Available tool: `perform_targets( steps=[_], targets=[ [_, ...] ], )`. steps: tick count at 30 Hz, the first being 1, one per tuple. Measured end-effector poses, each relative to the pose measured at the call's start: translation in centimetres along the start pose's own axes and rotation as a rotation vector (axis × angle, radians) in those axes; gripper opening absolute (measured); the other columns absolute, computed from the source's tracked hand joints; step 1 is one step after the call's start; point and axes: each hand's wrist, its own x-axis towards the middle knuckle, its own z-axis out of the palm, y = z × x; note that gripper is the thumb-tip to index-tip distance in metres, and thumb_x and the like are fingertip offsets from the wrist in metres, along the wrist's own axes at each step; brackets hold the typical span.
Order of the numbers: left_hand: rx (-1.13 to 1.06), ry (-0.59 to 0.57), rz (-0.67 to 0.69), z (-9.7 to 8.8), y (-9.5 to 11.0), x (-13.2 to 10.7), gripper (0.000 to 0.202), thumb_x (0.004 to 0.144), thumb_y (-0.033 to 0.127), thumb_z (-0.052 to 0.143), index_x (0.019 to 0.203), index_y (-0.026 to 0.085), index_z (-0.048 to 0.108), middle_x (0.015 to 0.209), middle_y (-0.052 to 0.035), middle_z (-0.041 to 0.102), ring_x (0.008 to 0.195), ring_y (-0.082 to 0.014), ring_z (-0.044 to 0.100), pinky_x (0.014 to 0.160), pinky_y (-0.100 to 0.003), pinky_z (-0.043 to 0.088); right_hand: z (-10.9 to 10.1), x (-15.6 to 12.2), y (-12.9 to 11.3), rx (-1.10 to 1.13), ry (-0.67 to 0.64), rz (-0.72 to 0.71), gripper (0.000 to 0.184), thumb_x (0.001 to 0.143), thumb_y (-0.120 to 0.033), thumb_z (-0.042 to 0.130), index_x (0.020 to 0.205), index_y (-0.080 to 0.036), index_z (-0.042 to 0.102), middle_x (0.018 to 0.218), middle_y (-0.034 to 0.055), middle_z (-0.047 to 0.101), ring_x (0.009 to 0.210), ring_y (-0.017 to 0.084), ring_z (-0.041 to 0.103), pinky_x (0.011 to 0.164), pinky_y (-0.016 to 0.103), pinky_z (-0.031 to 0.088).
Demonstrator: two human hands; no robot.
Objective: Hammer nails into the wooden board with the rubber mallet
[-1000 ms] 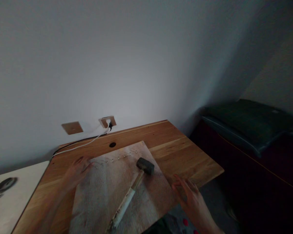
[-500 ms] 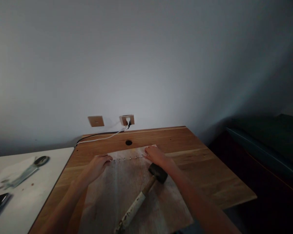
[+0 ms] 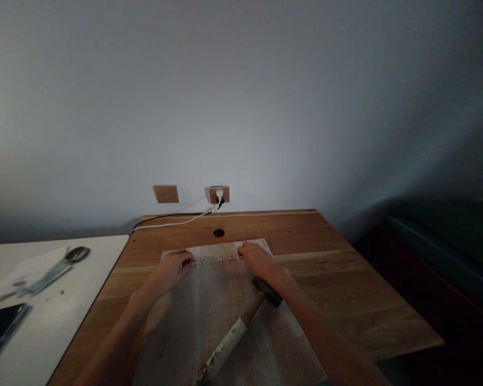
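- Brown wooden desk (image 3: 366, 289) beneath pale flat wooden board (image 3: 205, 311).
- Small shiny metal nails (image 3: 221, 259): upright near board's far edge, row running left-right.
- Left hand (image 3: 177, 264), right hand (image 3: 257, 261): board's far corners, fingers bunched; cannot tell whether clamped.

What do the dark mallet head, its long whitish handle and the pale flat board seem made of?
Mallet head: perhaps rubber, matte black without metallic shine; dimness leaves it open. Handle: probably wood, bare brown near the head, blotchy white coating below. Board: likely wood, dull, faintly streaked.
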Motion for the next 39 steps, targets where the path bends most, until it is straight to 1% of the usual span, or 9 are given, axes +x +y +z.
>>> perform_targets(
  steps=[5,8,11,15,18,22,26,31,39],
  targets=[
    [-0.044,0.013,0.044,0.6,0.4,0.1,0.017,0.092,0.017,0.057,0.097,0.021,0.072,0.095,-0.0057,0.073,0.087,-0.0202,0.069,0.082,-0.028,0.05,0.2,0.3,0.2,0.006,0.008,-0.024,0.021,0.099,-0.032,0.065,0.112,-0.016,0.069,0.116,0.0067,0.071,0.105,0.022,0.068,0.093,0.045,0.057],
    [-0.051,0.028,0.018,1.0,0.9,0.2,0.015,0.093,0.018,0.054,0.091,0.021,0.069,0.093,-0.0059,0.072,0.087,-0.0213,0.068,0.081,-0.03,0.05,0.2,0.4,0.2,0.022,0.016,-0.045,0.018,0.099,-0.031,0.066,0.107,-0.016,0.069,0.112,0.0056,0.071,0.103,0.021,0.069,0.092,0.044,0.057],
    [-0.078,0.073,-0.065,1.3,1.1,0.0,0.009,0.089,0.018,0.057,0.089,0.02,0.066,0.089,-0.0052,0.071,0.083,-0.0215,0.068,0.079,-0.03,0.05,-0.3,0.1,0.0,0.056,0.043,-0.091,0.011,0.099,-0.017,0.062,0.105,-0.015,0.071,0.11,0.0056,0.072,0.104,0.021,0.068,0.095,0.041,0.054],
    [-0.097,0.121,-0.116,1.9,1.4,-0.4,0.007,0.088,0.019,0.057,0.089,0.02,0.064,0.086,-0.0042,0.071,0.079,-0.0207,0.067,0.076,-0.03,0.049,-1.9,-0.4,-0.3,0.122,0.123,-0.134,0.033,0.096,0.0,0.048,0.113,-0.016,0.071,0.118,0.0097,0.07,0.114,0.019,0.064,0.1,0.032,0.046],
    [-0.049,0.096,-0.124,1.8,1.7,-0.3,0.006,0.088,0.017,0.057,0.087,0.02,0.062,0.085,-0.0045,0.071,0.08,-0.021,0.067,0.076,-0.03,0.048,-2.6,-0.2,-0.7,0.153,0.138,-0.132,0.029,0.098,-0.003,0.049,0.112,-0.015,0.072,0.116,0.0103,0.071,0.111,0.019,0.064,0.099,0.032,0.046],
    [-0.009,-0.01,-0.107,0.8,2.0,0.5,0.006,0.089,0.018,0.057,0.085,0.02,0.06,0.082,-0.0041,0.07,0.078,-0.0211,0.066,0.074,-0.03,0.046,-1.8,0.6,-1.8,0.144,0.071,-0.087,0.011,0.099,-0.019,0.062,0.105,-0.014,0.071,0.108,0.0061,0.073,0.104,0.02,0.068,0.095,0.04,0.053],
    [0.015,-0.047,-0.08,0.1,2.0,0.9,0.007,0.09,0.019,0.058,0.084,0.021,0.06,0.08,-0.0026,0.069,0.078,-0.0205,0.066,0.073,-0.029,0.044,-0.6,1.2,-2.5,0.113,0.021,-0.032,0.019,0.099,-0.032,0.066,0.107,-0.015,0.069,0.11,0.0053,0.072,0.1,0.02,0.07,0.09,0.042,0.058],
    [0.079,-0.043,0.008,0.2,2.0,0.6,0.014,0.096,0.017,0.05,0.092,0.02,0.063,0.092,-0.0056,0.07,0.088,-0.0214,0.067,0.079,-0.029,0.046,-0.1,1.2,-2.7,0.083,0.003,-0.035,0.019,0.099,-0.032,0.066,0.109,-0.016,0.069,0.112,0.0059,0.071,0.101,0.021,0.069,0.091,0.043,0.058],
    [0.208,-0.125,0.084,-0.1,1.8,0.5,0.027,0.096,0.009,0.044,0.091,0.019,0.069,0.095,-0.0086,0.071,0.092,-0.0239,0.069,0.083,-0.033,0.047,-1.8,0.7,-2.9,0.155,0.072,-0.128,0.012,0.1,-0.014,0.059,0.104,-0.014,0.07,0.113,0.0052,0.072,0.11,0.02,0.067,0.097,0.041,0.053]
  ],
)
